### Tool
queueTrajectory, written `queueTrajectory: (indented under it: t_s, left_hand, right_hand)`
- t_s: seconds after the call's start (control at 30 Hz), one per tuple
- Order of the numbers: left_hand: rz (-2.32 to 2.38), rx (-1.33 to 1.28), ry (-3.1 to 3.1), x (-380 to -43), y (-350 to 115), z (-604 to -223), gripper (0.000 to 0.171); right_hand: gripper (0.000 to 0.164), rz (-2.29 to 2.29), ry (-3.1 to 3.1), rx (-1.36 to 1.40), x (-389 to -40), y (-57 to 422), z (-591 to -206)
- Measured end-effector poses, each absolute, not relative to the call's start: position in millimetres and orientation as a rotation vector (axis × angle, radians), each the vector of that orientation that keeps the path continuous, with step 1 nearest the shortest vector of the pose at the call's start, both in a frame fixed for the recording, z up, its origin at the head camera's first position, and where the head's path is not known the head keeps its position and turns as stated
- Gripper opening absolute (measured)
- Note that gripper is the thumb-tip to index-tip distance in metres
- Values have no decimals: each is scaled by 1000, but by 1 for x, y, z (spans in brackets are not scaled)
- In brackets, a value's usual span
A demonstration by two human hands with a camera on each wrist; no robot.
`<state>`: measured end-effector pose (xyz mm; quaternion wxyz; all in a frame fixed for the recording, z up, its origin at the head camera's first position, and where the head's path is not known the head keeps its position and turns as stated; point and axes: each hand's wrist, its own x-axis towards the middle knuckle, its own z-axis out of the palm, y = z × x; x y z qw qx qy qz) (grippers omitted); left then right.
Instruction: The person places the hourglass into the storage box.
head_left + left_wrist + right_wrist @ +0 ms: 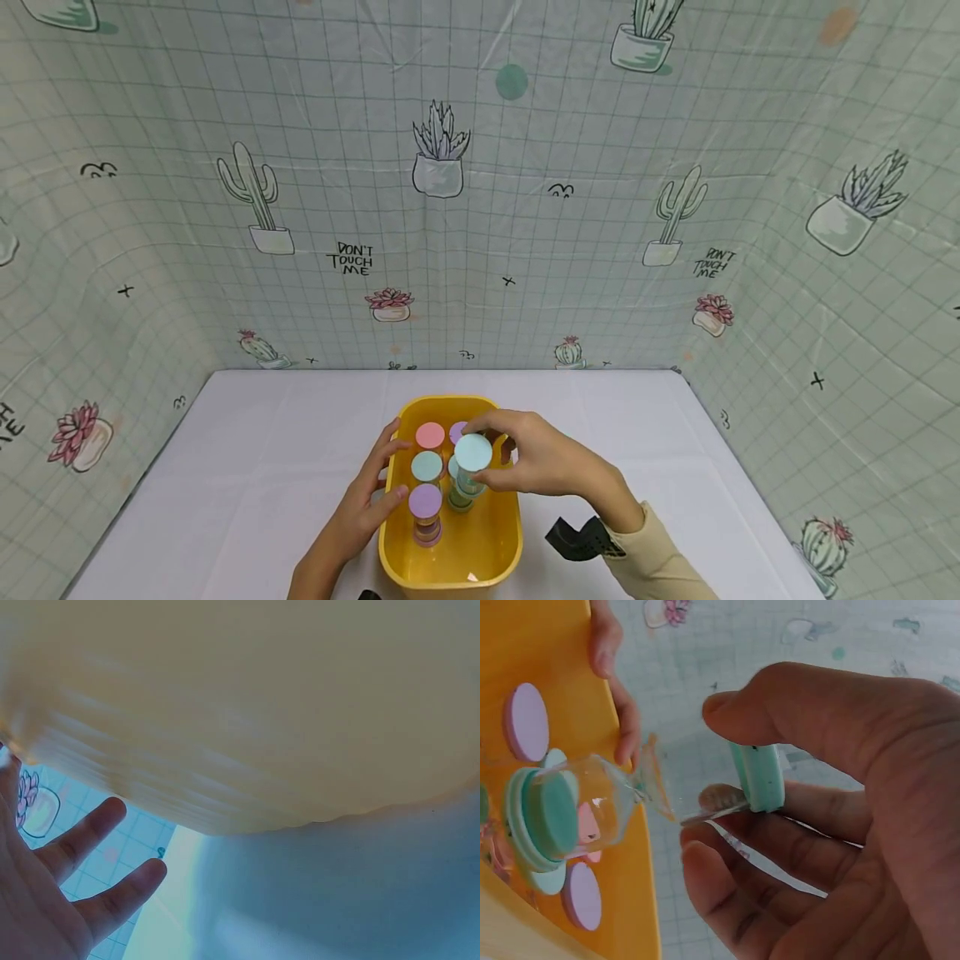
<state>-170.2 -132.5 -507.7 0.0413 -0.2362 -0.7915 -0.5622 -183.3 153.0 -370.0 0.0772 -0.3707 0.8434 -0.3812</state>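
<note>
My right hand [546, 457] pinches the upper cap of an hourglass [474, 452] with mint-green ends, thumb on one side and fingers on the other. In the right wrist view, its clear glass waist and lower mint cap [526, 817] extend over the yellow bin [491, 554]. My left hand [358, 510] touches the bin's left rim, its thumb close to a purple-capped hourglass [425, 502]. Two of its fingers [124, 896] stretch out straight beside the bin's outer wall in the left wrist view.
Inside the bin stand more hourglasses, among them a pink-capped one [430, 435], a mint one [427, 467] and a purple one [457, 431] partly behind the right hand. A white table [225, 500] lies beneath, enclosed by cactus-printed cloth [480, 333].
</note>
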Motion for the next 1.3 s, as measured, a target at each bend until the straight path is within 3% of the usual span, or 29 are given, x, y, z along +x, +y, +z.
queueTrajectory:
  t_s: [0.3, 1.3]
  left_hand:
    - [-1715, -693, -2441, -170, -132, -509, 45]
    - [-1695, -685, -2431, -169, -132, -510, 45]
  right_hand:
    - [46, -986, 2352, -1071, -188, 142, -381]
    - [38, -432, 2368, -1144, -196, 108, -397]
